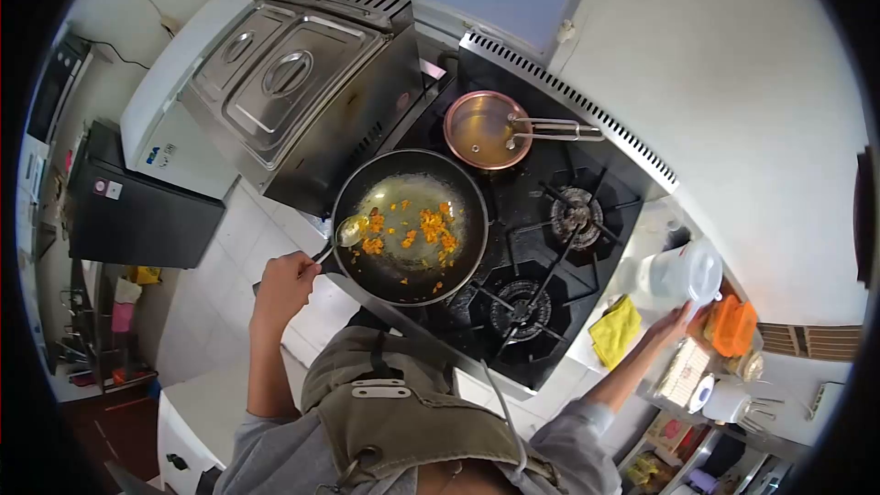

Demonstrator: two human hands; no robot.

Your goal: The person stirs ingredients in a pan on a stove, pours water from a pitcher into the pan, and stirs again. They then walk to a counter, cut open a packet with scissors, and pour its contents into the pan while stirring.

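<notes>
The left hand [286, 289] is closed around the handle of a metal spoon [349, 231], whose bowl is in the pan at its left side, among orange bits [438, 227] lying in clear, shiny liquid. The black frying pan [411, 286] sits at the near-left corner of the black stove [541, 183], its rim reaching past the near edge, its dark handle pointing out under the left hand. The right hand [667, 326] reaches past the stove's right edge, fingers touching the near side of a lidded clear plastic container [680, 273]; whether they grip it or only rest against it, I cannot tell.

At the stove's back-left corner stands a copper-coloured saucepan [488, 130], near the frying pan, its wire-like handle pointing right along the back edge. The two right-hand burners have bare grates, leaving open room between the saucepan and the near-right corner. On the white worktop [587, 348] beside the stove's right edge lies a yellow cloth [615, 332], with an orange item [731, 325] farther right, beyond the container. Left of the stove is a steel unit [353, 119] with two lidded wells. A white cabinet [188, 151] beside it bears blue lettering, too small to read surely; the dark cabinet [137, 211] carries small stickers, also unreadable
</notes>
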